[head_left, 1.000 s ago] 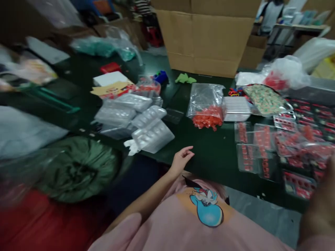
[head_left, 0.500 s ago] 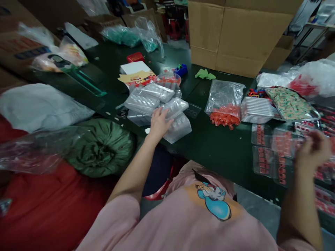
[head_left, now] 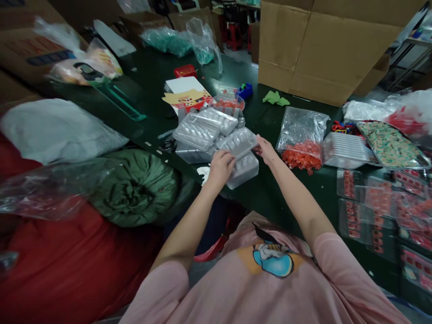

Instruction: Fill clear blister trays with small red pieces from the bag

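A clear moulded plastic tray (head_left: 239, 141) lies tilted on top of a pile of similar trays. My right hand (head_left: 265, 150) pinches its right edge between thumb and fingers. At the tray's near left edge, my left hand (head_left: 222, 167) has its fingers curled over the plastic; the thumb side is partly hidden. Below sits a stack of nested trays (head_left: 245, 171), and more clear trays (head_left: 195, 131) are heaped to the left. Just behind them stands a round clear tub (head_left: 229, 103) of small orange-red pieces.
A clear bag (head_left: 302, 130) with orange-red pieces lies right of the hands. Filled blister packs (head_left: 351, 218) cover the table's right side, beside a tray of green and beige pieces (head_left: 393, 144). A cardboard box (head_left: 303, 49) rises behind; a green rolled bundle (head_left: 135, 186) sits at left.
My right hand has swung from the filled packs at far right across to the clear tray and taken its right edge. My left hand has slid to the tray's near left edge, fingers more curled.
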A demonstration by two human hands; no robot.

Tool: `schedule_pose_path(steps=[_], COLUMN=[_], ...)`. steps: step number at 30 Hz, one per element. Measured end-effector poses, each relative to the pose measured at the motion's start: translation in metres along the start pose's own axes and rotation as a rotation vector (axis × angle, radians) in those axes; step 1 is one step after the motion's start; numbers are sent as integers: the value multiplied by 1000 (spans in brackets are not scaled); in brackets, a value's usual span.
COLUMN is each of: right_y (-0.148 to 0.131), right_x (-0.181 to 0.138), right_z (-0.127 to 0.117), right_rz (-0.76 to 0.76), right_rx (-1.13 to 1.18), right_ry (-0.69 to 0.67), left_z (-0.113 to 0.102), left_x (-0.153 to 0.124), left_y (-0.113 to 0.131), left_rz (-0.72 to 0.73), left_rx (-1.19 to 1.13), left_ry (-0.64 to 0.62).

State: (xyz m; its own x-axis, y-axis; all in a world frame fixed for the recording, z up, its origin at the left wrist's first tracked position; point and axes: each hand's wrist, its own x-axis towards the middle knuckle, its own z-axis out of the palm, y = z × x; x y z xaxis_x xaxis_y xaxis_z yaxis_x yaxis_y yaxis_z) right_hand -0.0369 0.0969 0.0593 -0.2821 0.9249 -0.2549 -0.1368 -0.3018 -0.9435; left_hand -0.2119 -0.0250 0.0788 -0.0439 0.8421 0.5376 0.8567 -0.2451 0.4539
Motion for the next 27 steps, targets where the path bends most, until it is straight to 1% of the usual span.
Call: schedule_pose_path(steps=[2,3,5,7,9,11,12,14,16,19,21,22,24,27], right_y=[-5,-7,-10,-16,-24,-29,-28,-21,-6,20,32,37,43,51], right_x=[7,6,-3,-21,-46,-75,-91,-120,-147,-179,-195,-202,-213,-225], right_z=[8,7,-5,-31,-63,-97,-111,-133,-143,-139,-131,-127,-124,-130], right_rz=[-33,-69,-177,-314,-408,-441,-426,-340,-230,-160,-161,-160,-134,-87], right_rx=[-35,-35,-1,48,88,84,50,-75,-276,-626,-756,-765,-677,-430], right_ry=[69,101,131,136,164,197,199,172,123,86,81,73,40,-5], left_z=[-3,-6,-14,-23,-31,-34,-32,-21,1,47,76,88,102,104], left_x=[-1,-3,-9,-18,-31,-43,-48,-57,-64,-78,-90,-97,-111,-125], left_y=[8,16,38,65,91,110,115,120,121,120,122,123,126,133], left_rz=[30,52,113,169,233,256,257,241,194,41,-27,-35,-68,-162], left_rx=[-17,-21,-20,-28,-61,-91,-117,-202,-326,-514,-609,-651,-731,-800], left_ry=[-16,-16,2,74,82,60,42,-13,-109,-290,-405,-459,-519,-529])
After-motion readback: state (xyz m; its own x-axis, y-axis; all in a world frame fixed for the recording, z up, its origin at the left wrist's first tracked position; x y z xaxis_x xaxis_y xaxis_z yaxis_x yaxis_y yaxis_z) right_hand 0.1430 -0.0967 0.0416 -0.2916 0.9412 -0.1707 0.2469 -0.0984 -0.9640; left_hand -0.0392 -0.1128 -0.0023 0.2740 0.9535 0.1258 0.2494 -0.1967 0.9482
